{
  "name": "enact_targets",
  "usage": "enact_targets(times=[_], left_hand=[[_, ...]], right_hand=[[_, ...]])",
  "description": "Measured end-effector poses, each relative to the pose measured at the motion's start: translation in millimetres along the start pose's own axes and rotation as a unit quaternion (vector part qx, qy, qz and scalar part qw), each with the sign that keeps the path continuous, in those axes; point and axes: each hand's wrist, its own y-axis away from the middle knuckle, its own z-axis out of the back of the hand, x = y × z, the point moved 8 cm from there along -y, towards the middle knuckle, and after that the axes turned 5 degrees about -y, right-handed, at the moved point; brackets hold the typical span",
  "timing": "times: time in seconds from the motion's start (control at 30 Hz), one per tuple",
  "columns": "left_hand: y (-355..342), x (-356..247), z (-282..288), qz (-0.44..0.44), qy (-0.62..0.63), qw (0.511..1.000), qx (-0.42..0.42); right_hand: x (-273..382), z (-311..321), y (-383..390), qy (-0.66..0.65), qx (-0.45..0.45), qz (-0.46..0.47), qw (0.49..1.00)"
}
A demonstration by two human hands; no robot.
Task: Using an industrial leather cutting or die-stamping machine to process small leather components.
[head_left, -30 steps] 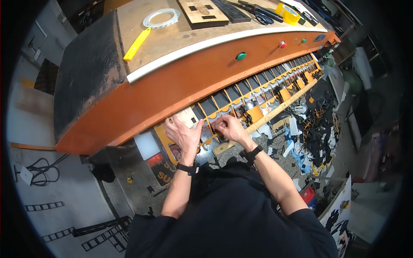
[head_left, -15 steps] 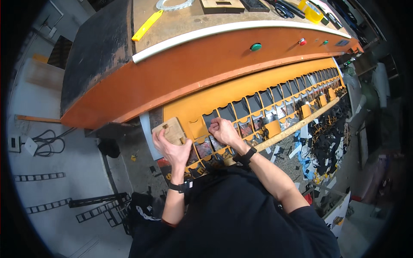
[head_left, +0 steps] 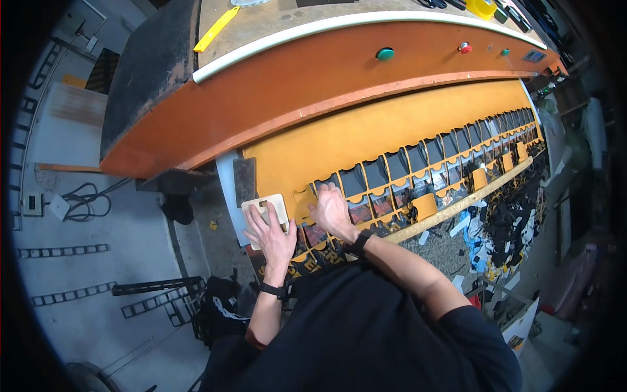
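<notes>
My left hand [head_left: 277, 244] lies with spread fingers over a pale wooden block [head_left: 274, 200] with slots cut through it. The block rests at the left end of a yellow sheet [head_left: 287, 153]. Beside it, my right hand [head_left: 334, 213] is over the sheet's near edge, fingers bent forward and thumb apart. I see nothing held in it; its fingertips are partly hidden. A small yellow tab [head_left: 302, 201] sits between the two hands. Rows of cut-out openings [head_left: 375, 174], dark inside, run from the right hand toward the far right.
An orange machine beam [head_left: 294, 75] with green [head_left: 385, 54] and red buttons [head_left: 464, 48] spans above the sheet. A yellow cutter [head_left: 217, 29] lies on its top. A long wooden strip [head_left: 457, 200] borders the near side, with scraps [head_left: 503, 238] on the floor beyond.
The wooden block has been lowered flat, and my left hand has gone from gripping its edge to spreading over it. My right hand's fingers have loosened from a pinch. The view has shifted.
</notes>
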Motion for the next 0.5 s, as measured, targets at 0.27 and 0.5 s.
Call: enact_targets(times=[0.27,0.5], left_hand=[[7,-9,1,0.004,-0.017,1.0,0.004],[12,-11,11,0.013,-0.01,1.0,-0.008]], right_hand=[[-10,0,17,-0.231,0.055,-0.112,0.965],[-6,-3,23,-0.161,0.117,-0.069,0.978]])
